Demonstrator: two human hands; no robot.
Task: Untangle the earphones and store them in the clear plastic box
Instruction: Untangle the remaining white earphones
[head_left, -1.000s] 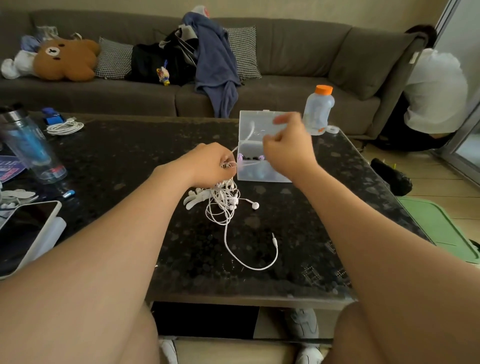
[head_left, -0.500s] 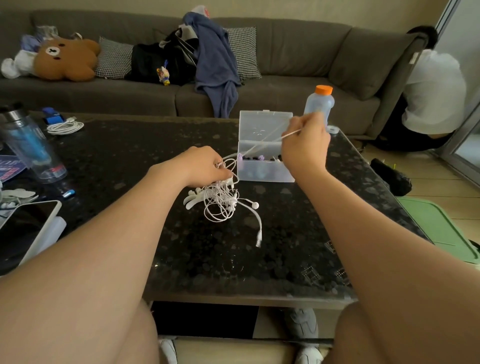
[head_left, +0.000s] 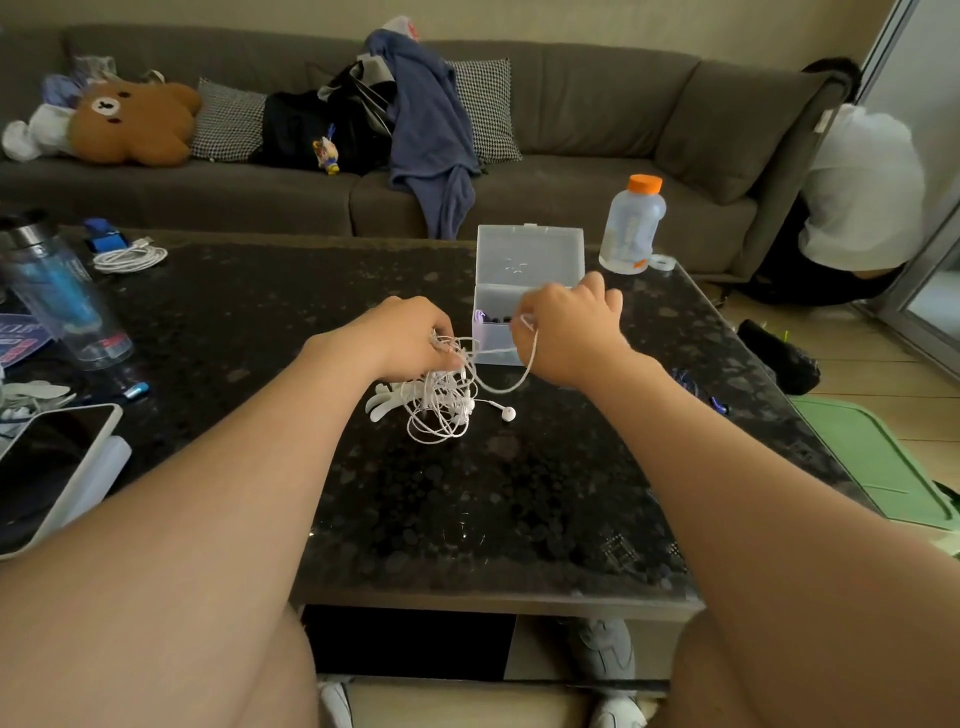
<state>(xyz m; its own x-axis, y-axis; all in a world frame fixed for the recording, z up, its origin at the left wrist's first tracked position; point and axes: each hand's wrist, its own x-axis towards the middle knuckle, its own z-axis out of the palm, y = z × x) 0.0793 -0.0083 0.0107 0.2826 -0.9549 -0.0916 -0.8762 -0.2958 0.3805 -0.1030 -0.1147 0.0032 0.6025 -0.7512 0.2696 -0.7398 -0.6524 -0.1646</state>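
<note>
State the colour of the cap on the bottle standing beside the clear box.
The cap is orange; the head view shows it best.

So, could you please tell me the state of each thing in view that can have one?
earphones: tangled, bundle partly on the table
clear plastic box: lid open
left hand: grips the earphones
right hand: pinches one loop of the earphones
bottle: upright, orange cap on
phone: screen dark
</note>
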